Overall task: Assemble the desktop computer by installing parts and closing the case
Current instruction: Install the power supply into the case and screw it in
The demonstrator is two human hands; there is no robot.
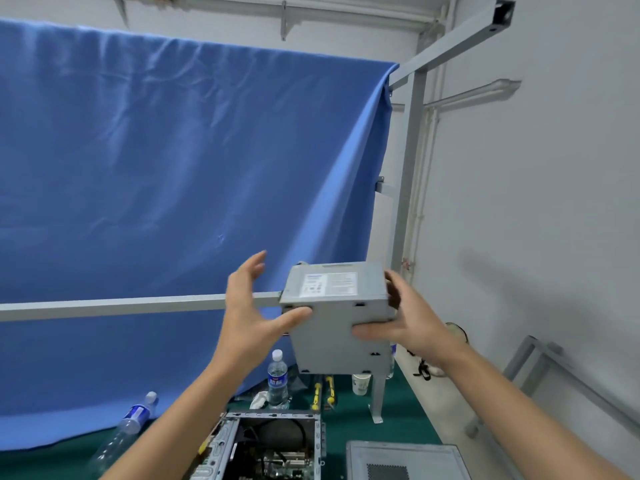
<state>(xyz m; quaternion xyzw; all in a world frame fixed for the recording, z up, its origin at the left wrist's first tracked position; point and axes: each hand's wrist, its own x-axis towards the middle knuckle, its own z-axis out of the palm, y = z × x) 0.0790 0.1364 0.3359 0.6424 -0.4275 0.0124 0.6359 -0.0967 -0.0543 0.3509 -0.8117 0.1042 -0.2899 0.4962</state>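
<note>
At the lower left of the frame a clear plastic water bottle with a blue label (130, 422) lies on its side on the green table surface (412, 407), against the foot of the blue cloth backdrop (173, 168). Moving right, our left hand (251, 306) is spread wide, fingers raised apart from one another, with only the thumb tip touching the lower left corner of the grey metal power supply box with a white label (337, 313). Below it, at the bottom centre, the open grey metal computer case (273, 445) sits on the table with its side off, and we can see boards and cabling inside; an upright clear water bottle with a white cap (277, 381) stands just behind it. The power supply box is held up in the air, well above the case, in the centre right of the frame. Our right hand (403, 327) grips it, thumb across the front face and fingers wrapped round the far right side. At the bottom right lies a grey vented side panel (401, 460), beside the case. We judge the assembly only partly done: the power supply is not yet seated, and fastening and closing the case remain.
</note>
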